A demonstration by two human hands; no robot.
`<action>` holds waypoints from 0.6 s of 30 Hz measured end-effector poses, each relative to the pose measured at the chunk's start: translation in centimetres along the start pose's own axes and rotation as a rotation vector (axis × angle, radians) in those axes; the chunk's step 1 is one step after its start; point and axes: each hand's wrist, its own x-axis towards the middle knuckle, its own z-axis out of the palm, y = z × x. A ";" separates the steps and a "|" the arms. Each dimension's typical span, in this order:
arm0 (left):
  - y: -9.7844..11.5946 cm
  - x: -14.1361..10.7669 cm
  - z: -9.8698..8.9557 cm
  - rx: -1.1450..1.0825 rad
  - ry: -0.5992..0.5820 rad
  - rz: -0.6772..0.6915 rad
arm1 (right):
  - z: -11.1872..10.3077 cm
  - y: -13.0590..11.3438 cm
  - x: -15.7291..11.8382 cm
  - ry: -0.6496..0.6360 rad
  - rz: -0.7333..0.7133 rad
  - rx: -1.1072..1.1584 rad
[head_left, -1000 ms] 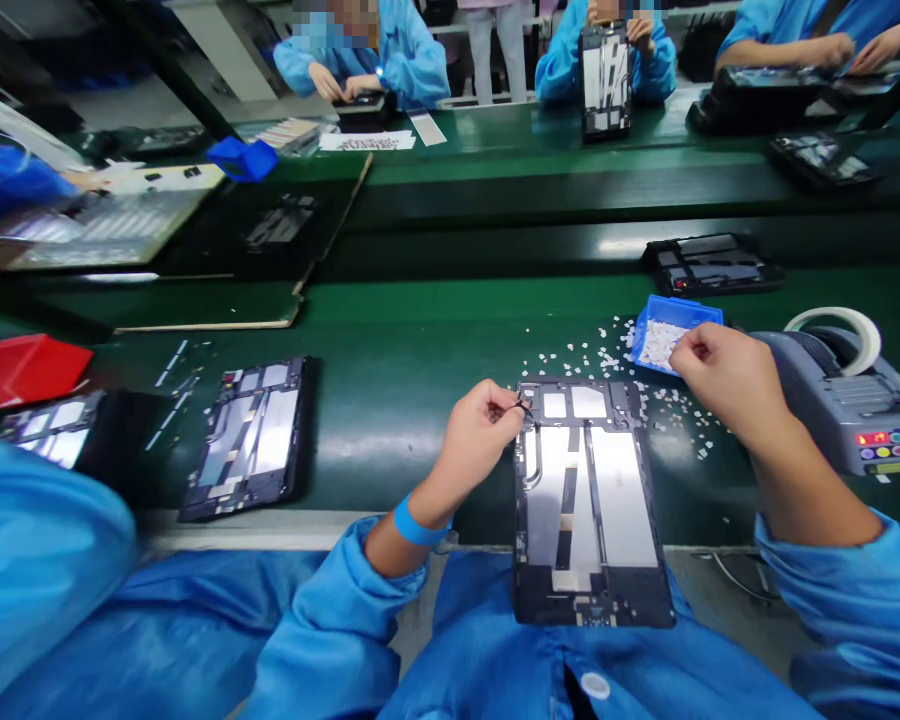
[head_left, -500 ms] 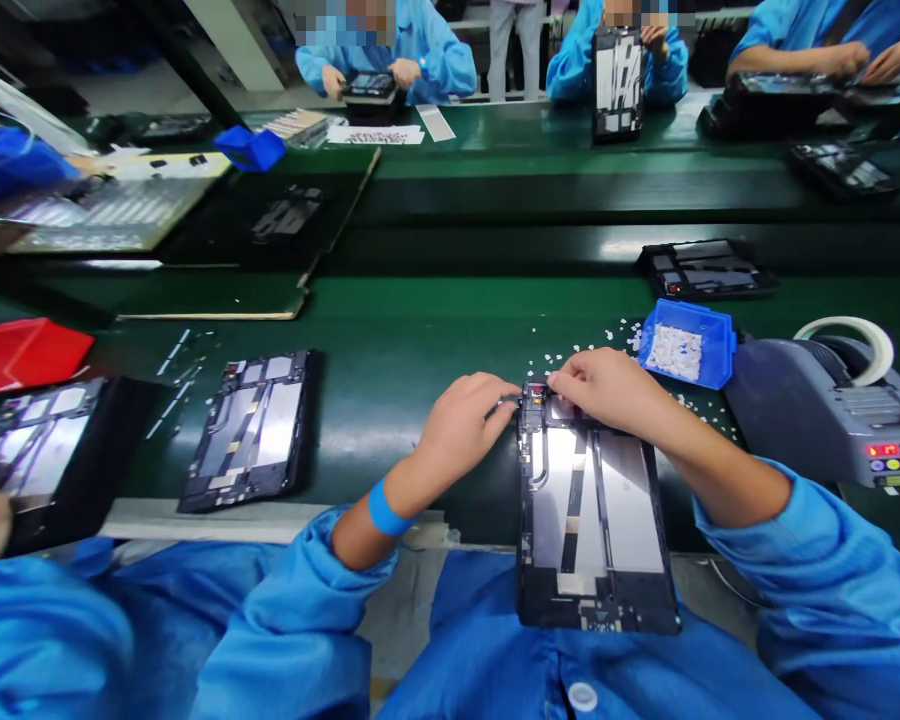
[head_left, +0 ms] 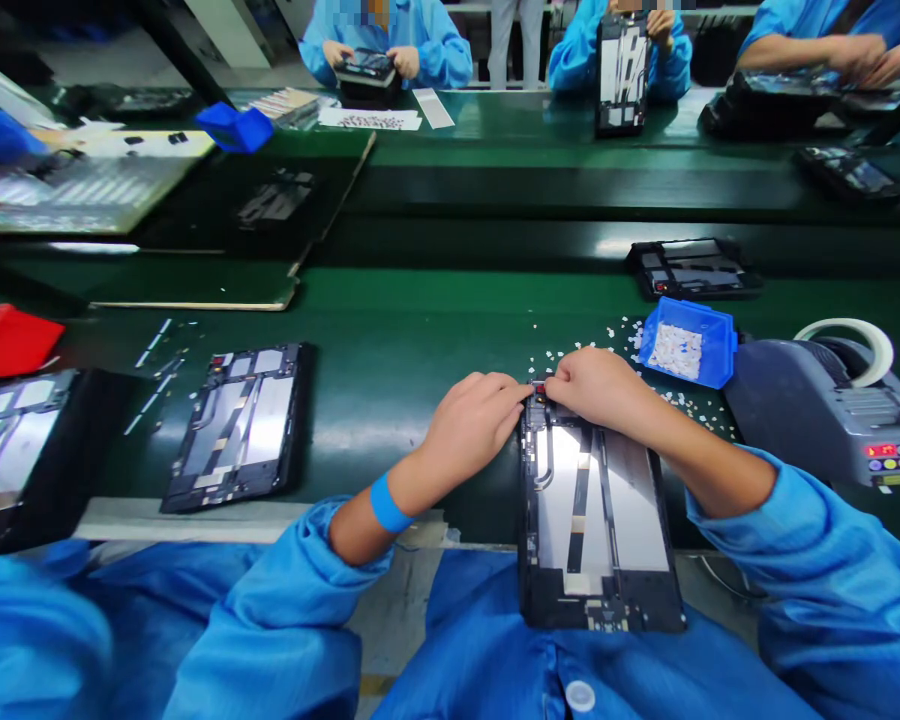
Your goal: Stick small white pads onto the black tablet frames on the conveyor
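An opened tablet (head_left: 645, 500) with bare silver battery panels lies in front of me. Its near end hangs over the bench edge. At its top left corner, beside a small red-marked part, the thumb and forefinger of my left hand (head_left: 476, 415) come together; a blue band circles that wrist. My right hand (head_left: 596, 385) is bent over the top edge, fingertips pinched close to the left ones. Whatever is between the fingertips is too small or hidden to tell.
A blue bin (head_left: 679, 345) holds small white pieces, with more scattered around it. A grey tape dispenser (head_left: 810, 410) stands right. Other opened tablets lie at left (head_left: 236, 425) and farther back (head_left: 694, 268). A red bin (head_left: 11, 340) is far left. Co-workers sit opposite.
My left hand has moved slightly right, its fingertips now at the tablet's corner near the right hand's. The right hand stays almost in place. The view has shifted slightly.
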 end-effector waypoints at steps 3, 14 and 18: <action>0.0 0.2 0.0 0.039 0.009 0.036 | -0.2 -0.1 0.1 -0.037 0.015 -0.020; -0.3 0.5 -0.6 0.234 -0.074 0.106 | -0.1 0.4 0.5 -0.071 0.014 0.058; 0.0 0.8 -1.1 0.375 -0.148 0.221 | 0.1 1.1 0.4 -0.071 -0.042 0.106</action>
